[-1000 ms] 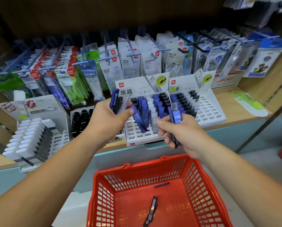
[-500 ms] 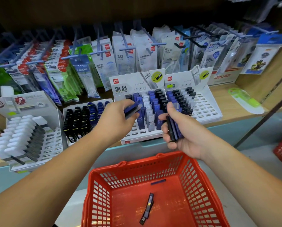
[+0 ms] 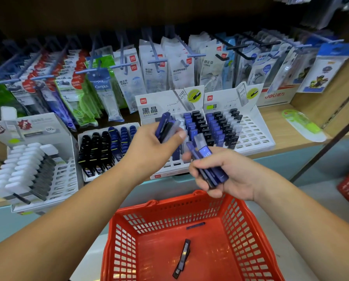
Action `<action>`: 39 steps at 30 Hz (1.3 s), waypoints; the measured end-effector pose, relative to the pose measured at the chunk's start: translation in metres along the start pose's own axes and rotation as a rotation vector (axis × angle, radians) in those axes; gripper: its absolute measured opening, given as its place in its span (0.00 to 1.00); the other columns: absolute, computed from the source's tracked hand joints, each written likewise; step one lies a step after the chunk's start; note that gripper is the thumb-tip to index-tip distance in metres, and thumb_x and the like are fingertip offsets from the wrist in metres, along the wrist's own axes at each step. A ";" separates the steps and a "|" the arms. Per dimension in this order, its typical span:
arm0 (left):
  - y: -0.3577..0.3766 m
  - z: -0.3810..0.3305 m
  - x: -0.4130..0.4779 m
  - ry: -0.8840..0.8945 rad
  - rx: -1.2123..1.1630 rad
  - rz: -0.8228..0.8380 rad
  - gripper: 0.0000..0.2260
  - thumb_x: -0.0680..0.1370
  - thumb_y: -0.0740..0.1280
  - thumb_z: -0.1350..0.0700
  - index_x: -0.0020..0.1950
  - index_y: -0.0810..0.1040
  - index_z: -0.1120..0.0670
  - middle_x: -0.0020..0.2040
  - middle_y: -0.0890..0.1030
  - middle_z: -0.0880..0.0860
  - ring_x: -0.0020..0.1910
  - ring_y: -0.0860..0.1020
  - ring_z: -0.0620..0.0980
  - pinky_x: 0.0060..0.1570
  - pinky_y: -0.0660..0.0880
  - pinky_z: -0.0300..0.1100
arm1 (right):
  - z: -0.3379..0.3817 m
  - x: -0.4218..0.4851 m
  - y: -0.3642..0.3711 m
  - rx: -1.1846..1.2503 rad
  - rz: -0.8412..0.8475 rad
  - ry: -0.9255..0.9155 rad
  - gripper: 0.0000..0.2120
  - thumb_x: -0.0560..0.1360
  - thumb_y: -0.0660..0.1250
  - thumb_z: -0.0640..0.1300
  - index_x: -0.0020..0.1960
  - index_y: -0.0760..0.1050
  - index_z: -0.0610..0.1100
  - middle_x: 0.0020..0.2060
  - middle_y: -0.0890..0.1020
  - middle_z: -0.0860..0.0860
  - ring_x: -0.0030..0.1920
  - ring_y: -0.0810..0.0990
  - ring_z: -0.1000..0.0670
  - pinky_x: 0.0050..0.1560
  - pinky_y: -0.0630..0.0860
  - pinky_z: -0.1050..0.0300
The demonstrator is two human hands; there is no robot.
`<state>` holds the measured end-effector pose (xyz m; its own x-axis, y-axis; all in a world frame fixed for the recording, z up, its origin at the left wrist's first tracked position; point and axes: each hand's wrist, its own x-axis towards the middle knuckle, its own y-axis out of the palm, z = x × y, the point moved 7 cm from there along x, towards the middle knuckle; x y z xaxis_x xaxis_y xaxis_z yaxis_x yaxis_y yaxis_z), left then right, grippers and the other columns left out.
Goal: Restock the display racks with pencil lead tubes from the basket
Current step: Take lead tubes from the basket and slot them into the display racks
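The step in hand looks like sorting and slotting: both hands are loaded and held just in front of the racks, with no tube seated yet. The left hand (image 3: pixel 149 153) has its fingers clamped on a fan of slim plastic pencil lead tubes (image 3: pixel 167 127); I count three, one blue, one black and one clear. The right hand (image 3: pixel 230 173) has its fingers curled round a bundle of blue tubes marked HB (image 3: pixel 207 159), three or perhaps four, as they overlap too much to be sure. Below them, the red plastic lattice basket (image 3: pixel 248 224) holds what seem to be three more: two dark tubes lying together on the floor (image 3: pixel 182 257) and one blue tube against the far wall (image 3: pixel 195 225). On the wooden shelf (image 3: pixel 274 116) stand two white cardboard slotted display racks side by side, the left rack (image 3: pixel 159 104) directly behind the hands and the right rack (image 3: pixel 254 134) with many bare slots on its right side. The next move probably calls for separating one tube, matching its colour to a column, and pushing it upright into an empty slot.
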<state>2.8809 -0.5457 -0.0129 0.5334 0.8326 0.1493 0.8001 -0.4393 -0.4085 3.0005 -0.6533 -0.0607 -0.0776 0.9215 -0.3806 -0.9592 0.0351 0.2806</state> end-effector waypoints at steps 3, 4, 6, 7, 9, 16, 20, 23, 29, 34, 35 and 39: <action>0.016 -0.002 -0.008 -0.089 -0.156 0.215 0.08 0.81 0.72 0.56 0.45 0.81 0.58 0.27 0.76 0.45 0.25 0.69 0.43 0.27 0.67 0.33 | -0.005 0.000 0.011 -0.140 0.086 0.041 0.15 0.73 0.68 0.37 0.59 0.75 0.39 0.37 0.75 0.44 0.30 0.74 0.45 0.23 0.64 0.61; 0.020 -0.002 -0.010 -0.103 -0.194 0.273 0.07 0.81 0.72 0.57 0.47 0.81 0.61 0.29 0.77 0.48 0.25 0.70 0.44 0.27 0.68 0.33 | -0.006 0.001 0.014 -0.171 0.101 0.045 0.14 0.70 0.68 0.37 0.55 0.75 0.39 0.37 0.74 0.42 0.30 0.74 0.45 0.23 0.64 0.61; 0.023 0.000 -0.011 -0.131 -0.219 0.309 0.06 0.80 0.72 0.60 0.48 0.81 0.63 0.30 0.78 0.50 0.25 0.71 0.44 0.27 0.69 0.33 | -0.007 0.001 0.017 -0.221 0.095 0.038 0.08 0.68 0.68 0.36 0.47 0.77 0.42 0.38 0.72 0.40 0.28 0.74 0.45 0.23 0.64 0.60; 0.021 0.002 -0.010 -0.142 -0.217 0.279 0.07 0.80 0.73 0.59 0.46 0.81 0.62 0.29 0.77 0.50 0.24 0.70 0.44 0.27 0.68 0.34 | -0.007 0.001 0.016 -0.240 0.080 0.037 0.08 0.68 0.68 0.36 0.46 0.79 0.43 0.37 0.71 0.41 0.28 0.73 0.46 0.23 0.65 0.60; 0.010 0.009 -0.005 -0.161 -0.243 0.158 0.10 0.79 0.74 0.56 0.42 0.80 0.60 0.27 0.73 0.49 0.25 0.66 0.46 0.27 0.66 0.36 | -0.008 0.001 0.010 -0.260 0.041 0.039 0.13 0.71 0.69 0.34 0.54 0.80 0.42 0.32 0.70 0.42 0.26 0.71 0.48 0.23 0.64 0.60; -0.014 0.029 0.001 -0.231 -0.297 -0.007 0.05 0.82 0.69 0.55 0.49 0.80 0.55 0.35 0.81 0.55 0.28 0.73 0.48 0.30 0.71 0.41 | -0.001 0.000 -0.033 -0.044 -0.287 -0.064 0.01 0.81 0.68 0.40 0.52 0.76 0.44 0.29 0.66 0.49 0.24 0.58 0.53 0.25 0.55 0.63; -0.012 0.031 0.000 -0.231 -0.289 0.050 0.05 0.83 0.68 0.57 0.52 0.79 0.58 0.37 0.82 0.56 0.28 0.72 0.49 0.27 0.70 0.37 | 0.005 -0.001 -0.039 -0.043 -0.390 -0.181 0.05 0.81 0.70 0.45 0.51 0.76 0.44 0.34 0.76 0.46 0.24 0.60 0.52 0.26 0.57 0.62; -0.009 0.028 -0.003 -0.233 -0.294 0.118 0.05 0.83 0.68 0.57 0.50 0.79 0.58 0.39 0.83 0.58 0.28 0.72 0.50 0.27 0.69 0.38 | 0.009 0.000 -0.039 -0.007 -0.427 -0.251 0.05 0.80 0.70 0.44 0.51 0.76 0.43 0.39 0.81 0.43 0.23 0.61 0.51 0.25 0.58 0.61; -0.017 0.022 -0.014 -0.131 0.114 0.214 0.09 0.80 0.73 0.53 0.43 0.83 0.56 0.27 0.77 0.52 0.24 0.73 0.48 0.27 0.71 0.35 | 0.024 0.005 -0.033 -0.022 -0.491 -0.366 0.04 0.80 0.71 0.43 0.49 0.78 0.43 0.25 0.74 0.49 0.21 0.61 0.51 0.25 0.59 0.59; -0.024 0.021 -0.017 -0.073 -0.016 0.122 0.05 0.78 0.76 0.55 0.50 0.86 0.56 0.39 0.85 0.56 0.34 0.78 0.45 0.37 0.79 0.45 | 0.023 0.015 -0.006 -0.190 -0.402 -0.315 0.04 0.78 0.74 0.43 0.47 0.80 0.44 0.22 0.68 0.51 0.23 0.60 0.49 0.26 0.59 0.59; -0.021 0.019 -0.019 -0.053 -0.004 0.170 0.07 0.77 0.76 0.55 0.53 0.86 0.57 0.43 0.86 0.59 0.37 0.78 0.45 0.40 0.79 0.47 | 0.022 0.017 0.000 -0.201 -0.382 -0.304 0.04 0.78 0.74 0.42 0.47 0.80 0.44 0.23 0.70 0.51 0.23 0.60 0.50 0.26 0.59 0.59; -0.020 0.010 -0.023 -0.015 -0.009 0.238 0.13 0.79 0.74 0.60 0.64 0.83 0.52 0.45 0.88 0.49 0.38 0.80 0.40 0.40 0.79 0.38 | 0.022 0.024 0.008 -0.127 -0.414 -0.291 0.12 0.76 0.76 0.44 0.53 0.77 0.41 0.28 0.79 0.49 0.24 0.62 0.50 0.25 0.60 0.60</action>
<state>2.8502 -0.5529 -0.0169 0.7034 0.7099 0.0366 0.6546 -0.6268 -0.4226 2.9971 -0.6225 -0.0486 0.3764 0.9105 -0.1711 -0.9205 0.3884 0.0421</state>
